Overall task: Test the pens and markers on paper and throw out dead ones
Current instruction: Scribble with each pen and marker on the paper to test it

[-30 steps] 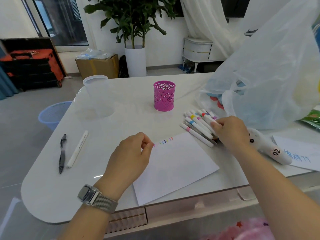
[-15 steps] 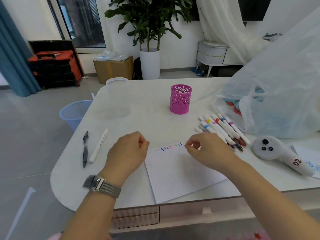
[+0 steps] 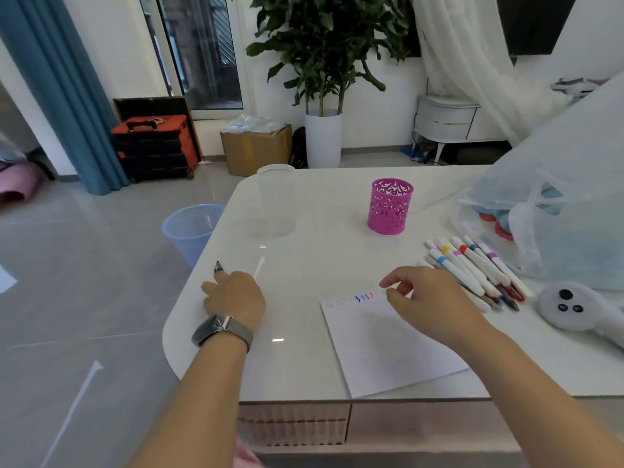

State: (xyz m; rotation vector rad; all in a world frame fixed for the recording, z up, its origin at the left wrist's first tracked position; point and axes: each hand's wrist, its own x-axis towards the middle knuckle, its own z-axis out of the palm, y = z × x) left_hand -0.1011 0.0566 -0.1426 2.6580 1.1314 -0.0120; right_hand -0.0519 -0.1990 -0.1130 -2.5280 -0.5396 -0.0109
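Now reaching left hand (image 3: 233, 295) onto the black pen (image 3: 217, 267) near the table's (image 3: 304, 366) left edge.
Pen lies straight under my left fingers, long axis running away from me, only its far tip showing; white marker (image 3: 259, 267) parallel just beside. Fingers curled down over it, grip not confirmed. Right hand (image 3: 418, 298) loosely curled, holding nothing, over the paper's (image 3: 388, 352) far edge, marker pile (image 3: 472, 271) just beyond.

Home living room. Glossy grey tile floor (image 3: 84, 298), tall potted plant (image 3: 324, 62) in a white planter, blue curtain (image 3: 60, 89) by a window, sheer white drape (image 3: 472, 62), small white side cabinet (image 3: 445, 119), cardboard box (image 3: 256, 146), white rounded table (image 3: 304, 315) with a plush toy (image 3: 574, 309).
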